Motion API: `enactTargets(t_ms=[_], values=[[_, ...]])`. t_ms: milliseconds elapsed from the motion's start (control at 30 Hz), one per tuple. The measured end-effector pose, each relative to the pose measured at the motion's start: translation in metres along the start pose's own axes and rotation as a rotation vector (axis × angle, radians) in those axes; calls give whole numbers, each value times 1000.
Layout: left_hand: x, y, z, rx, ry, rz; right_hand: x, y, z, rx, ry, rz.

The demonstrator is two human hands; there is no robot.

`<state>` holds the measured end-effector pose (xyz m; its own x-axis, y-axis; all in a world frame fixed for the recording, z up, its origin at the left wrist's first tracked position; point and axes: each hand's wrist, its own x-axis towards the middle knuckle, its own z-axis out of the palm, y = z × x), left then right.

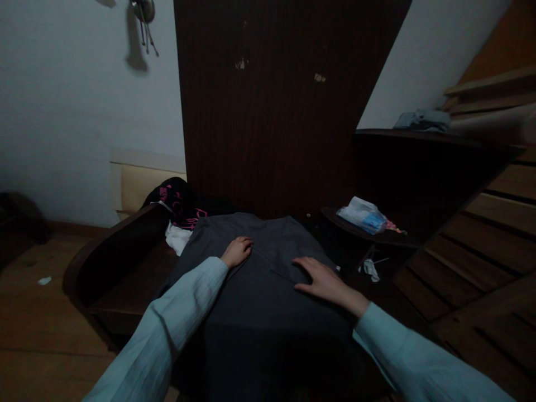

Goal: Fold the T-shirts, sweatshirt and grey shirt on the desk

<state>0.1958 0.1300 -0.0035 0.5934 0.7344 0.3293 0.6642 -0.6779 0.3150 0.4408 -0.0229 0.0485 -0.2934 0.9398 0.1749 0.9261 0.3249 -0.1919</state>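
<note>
Grey cloth (259,290) lies spread over the bench (113,262), in front of the dark wardrobe (272,111). My left hand (237,251) rests curled on it, gripping nothing. My right hand (320,279) lies flat and open beside a fold.

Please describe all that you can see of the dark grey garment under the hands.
The dark grey garment looks like plain woven cloth, with a straight seam or fold across its middle. It lies spread flat over dark wooden furniture. The left hand rests on it with curled fingers; the right hand lies flat on it.
</note>
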Motion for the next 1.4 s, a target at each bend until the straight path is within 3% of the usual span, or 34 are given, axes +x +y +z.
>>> enactTargets(t_ms=[133, 267, 433, 533, 700, 800, 900, 1000, 1067, 1233, 1400], values=[[1, -1, 1, -1, 3, 0, -8, -15, 31, -216, 72, 13], [1, -2, 1, 14, -14, 4, 18, -26, 31, -344, 102, -39], [-1, 1, -2, 21, -16, -9, 48, -39, 36, -356, 24, -50], [-1, 1, -2, -1, -3, -6, 57, -40, 36, -266, 30, 49], [1, -3, 2, -14, 4, 3, 80, -39, 18, 16, 243, 281], [1, -4, 3, -15, 15, 10, 96, -41, 16, 123, 333, 305], [-1, -2, 1, -25, 58, 52, 100, -45, 26, 201, 261, 235], [-2, 1, -1, -40, 93, 123, 85, -47, 35, 294, 108, 138], [-2, 2, -2, -49, 92, 148, 67, -46, 36, 337, 76, 88], [-5, 3, -1, -89, 12, 106, 9, -22, 21, 284, 173, 115], [4, 3, -3, -238, -50, -12, -31, 25, 19, -8, 312, 233]])
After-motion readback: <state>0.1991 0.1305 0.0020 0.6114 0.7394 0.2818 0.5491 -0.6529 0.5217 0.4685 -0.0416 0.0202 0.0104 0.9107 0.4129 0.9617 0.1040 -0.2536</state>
